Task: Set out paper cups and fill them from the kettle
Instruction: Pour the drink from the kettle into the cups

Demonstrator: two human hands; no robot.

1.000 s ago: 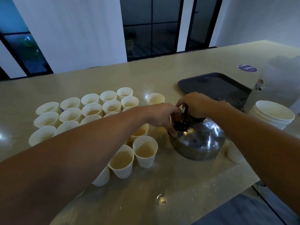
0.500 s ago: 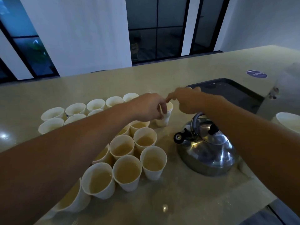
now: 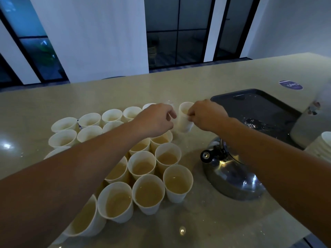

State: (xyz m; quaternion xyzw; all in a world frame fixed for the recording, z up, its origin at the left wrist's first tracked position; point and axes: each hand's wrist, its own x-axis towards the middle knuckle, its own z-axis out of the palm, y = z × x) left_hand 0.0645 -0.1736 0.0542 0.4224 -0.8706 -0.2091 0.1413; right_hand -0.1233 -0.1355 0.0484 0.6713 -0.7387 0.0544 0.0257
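Head view looks down on a beige counter (image 3: 53,104) crowded with white paper cups (image 3: 143,167) at centre and left of the frame, most of them holding a pale liquid. One lone cup (image 3: 184,122) stands apart at upper centre, between both hands. The right hand (image 3: 206,115) has its curled fingers on the cup's right side near the rim. The left hand (image 3: 155,119) is just beside the cup's left side with its fingers curled; blur makes it hard to say whether it actually touches the cup, so its hold cannot be told. A shiny metal kettle (image 3: 231,178) sits on the counter at centre right, partly under the right forearm, with its black spout cap facing the cups. Behind it at upper right lies a dark tray (image 3: 259,104), wet in places. A stack of white cups (image 3: 322,145) shows at the right edge, and a round purple sticker (image 3: 290,85) lies on the counter beyond the tray.
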